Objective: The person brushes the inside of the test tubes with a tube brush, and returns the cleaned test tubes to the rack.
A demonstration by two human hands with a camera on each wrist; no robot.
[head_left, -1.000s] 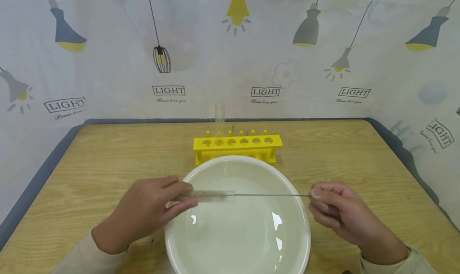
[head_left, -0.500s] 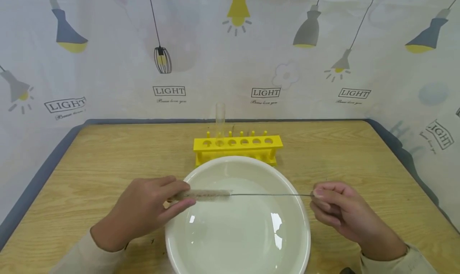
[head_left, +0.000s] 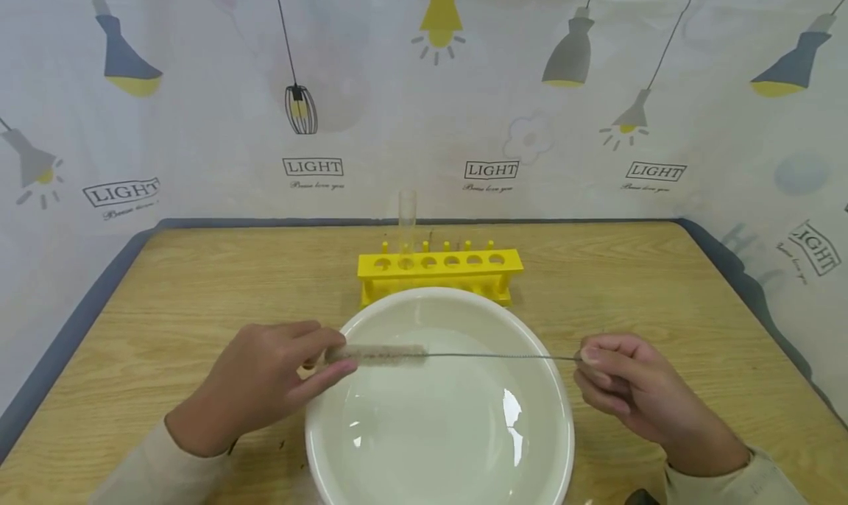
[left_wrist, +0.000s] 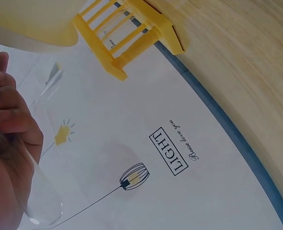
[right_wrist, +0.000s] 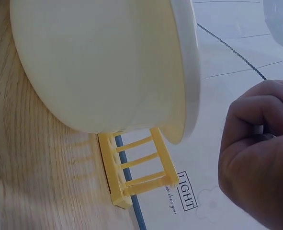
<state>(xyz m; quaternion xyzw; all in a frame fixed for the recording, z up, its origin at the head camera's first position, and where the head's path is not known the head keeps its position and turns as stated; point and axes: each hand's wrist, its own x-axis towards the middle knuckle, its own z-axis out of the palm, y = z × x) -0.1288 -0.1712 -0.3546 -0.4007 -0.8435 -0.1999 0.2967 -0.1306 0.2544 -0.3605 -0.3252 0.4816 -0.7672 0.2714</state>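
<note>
L hand [head_left: 268, 376] is closed round a clear tube [left_wrist: 45, 203], no slack, bristles of the brush [head_left: 391, 355] apparently inside; R hand [head_left: 639, 391] pinches the brush's wire end, thumb on curled fingers; brush spans white basin [head_left: 437, 431], left rim to just past right rim; basin partly blocks yellow rack [head_left: 440, 263], nearer worktop's [head_left: 199, 284] far edge; 2nd tube [head_left: 407, 221] upright in rack; wall cloth [head_left: 397, 137] reads "LIGHT", w/ small script under.
</note>
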